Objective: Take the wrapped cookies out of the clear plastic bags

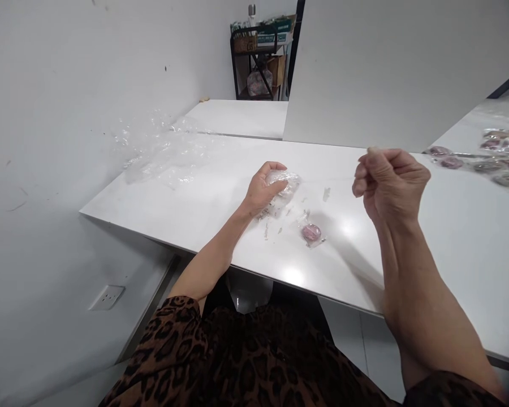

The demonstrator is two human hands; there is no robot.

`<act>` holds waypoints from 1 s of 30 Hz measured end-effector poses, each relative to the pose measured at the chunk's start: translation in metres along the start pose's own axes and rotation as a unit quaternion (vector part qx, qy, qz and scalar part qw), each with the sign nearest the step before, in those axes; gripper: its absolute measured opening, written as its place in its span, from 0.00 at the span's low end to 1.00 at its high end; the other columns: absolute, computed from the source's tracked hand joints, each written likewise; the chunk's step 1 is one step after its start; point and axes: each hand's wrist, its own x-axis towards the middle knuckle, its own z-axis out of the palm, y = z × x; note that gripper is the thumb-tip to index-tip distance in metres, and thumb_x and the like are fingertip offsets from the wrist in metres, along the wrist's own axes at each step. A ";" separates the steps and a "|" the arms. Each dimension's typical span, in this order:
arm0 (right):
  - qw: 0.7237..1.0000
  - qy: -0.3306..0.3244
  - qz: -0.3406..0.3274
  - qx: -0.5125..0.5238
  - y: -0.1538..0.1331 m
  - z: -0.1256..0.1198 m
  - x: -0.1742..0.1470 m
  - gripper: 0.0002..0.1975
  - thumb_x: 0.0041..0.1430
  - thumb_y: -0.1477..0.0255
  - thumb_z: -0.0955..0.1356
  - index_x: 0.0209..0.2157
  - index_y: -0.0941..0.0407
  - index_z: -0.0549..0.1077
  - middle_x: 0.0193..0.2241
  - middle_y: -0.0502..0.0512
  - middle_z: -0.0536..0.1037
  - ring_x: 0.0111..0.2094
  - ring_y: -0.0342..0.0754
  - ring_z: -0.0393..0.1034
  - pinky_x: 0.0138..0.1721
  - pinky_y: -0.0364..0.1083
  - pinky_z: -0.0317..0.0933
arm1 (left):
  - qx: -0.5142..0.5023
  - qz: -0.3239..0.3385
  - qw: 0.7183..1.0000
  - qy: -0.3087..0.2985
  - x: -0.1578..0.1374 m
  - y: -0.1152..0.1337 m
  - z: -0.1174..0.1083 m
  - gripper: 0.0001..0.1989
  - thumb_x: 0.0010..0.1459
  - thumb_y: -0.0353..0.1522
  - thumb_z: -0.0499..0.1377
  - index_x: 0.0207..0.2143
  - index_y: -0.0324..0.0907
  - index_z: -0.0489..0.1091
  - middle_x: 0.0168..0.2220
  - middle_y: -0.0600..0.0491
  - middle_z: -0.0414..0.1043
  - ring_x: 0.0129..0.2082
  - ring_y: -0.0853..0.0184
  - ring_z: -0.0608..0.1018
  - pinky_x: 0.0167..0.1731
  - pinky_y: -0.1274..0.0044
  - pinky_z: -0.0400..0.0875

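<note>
My left hand (261, 191) rests on the white table with its fingers wrapped round a crumpled clear plastic bundle (290, 185). Raised above the table to the right, my right hand (392, 183) has its thumb pressed to its bent fingers. A faint thin line seems to run from the bundle toward it, but what sits in the pinch is too small to make out. Between the hands, nearer the front edge, lies a round pinkish-purple piece in a clear wrapper (311, 232). Small scraps (326, 194) are scattered around the bundle.
Loose clear plastic film (161, 150) is heaped at the table's left, by the wall. Several wrapped round pieces (498, 155) lie at the far right. A tall pale panel (377, 73) stands along the back edge. Behind it is a dark shelf rack (254, 52) with boxes.
</note>
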 end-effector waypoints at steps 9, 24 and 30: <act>0.930 -0.207 0.299 0.051 0.030 0.039 -0.037 0.35 0.39 0.53 0.85 0.45 0.52 0.74 0.36 0.51 0.81 0.34 0.47 0.78 0.32 0.47 0.74 | 0.040 0.117 0.989 0.085 0.004 -0.027 0.010 0.20 0.62 0.50 0.67 0.42 0.45 0.69 0.38 0.53 0.72 0.38 0.67 0.76 0.41 0.74 0.72; 0.974 -0.172 0.134 -0.057 0.036 0.045 -0.055 0.34 0.46 0.47 0.81 0.48 0.50 0.71 0.46 0.55 0.77 0.44 0.50 0.74 0.36 0.48 0.74 | 0.073 0.146 0.968 0.190 0.005 -0.014 0.004 0.20 0.65 0.48 0.65 0.29 0.43 0.70 0.25 0.58 0.67 0.26 0.73 0.67 0.29 0.79 0.64; 0.955 -0.194 0.215 -0.066 0.038 0.040 -0.047 0.34 0.37 0.50 0.84 0.39 0.52 0.73 0.28 0.49 0.74 0.30 0.46 0.68 0.29 0.47 0.67 | -0.075 0.032 0.990 0.116 0.004 -0.001 0.004 0.13 0.59 0.39 0.70 0.40 0.45 0.72 0.24 0.60 0.68 0.19 0.76 0.67 0.21 0.81 0.60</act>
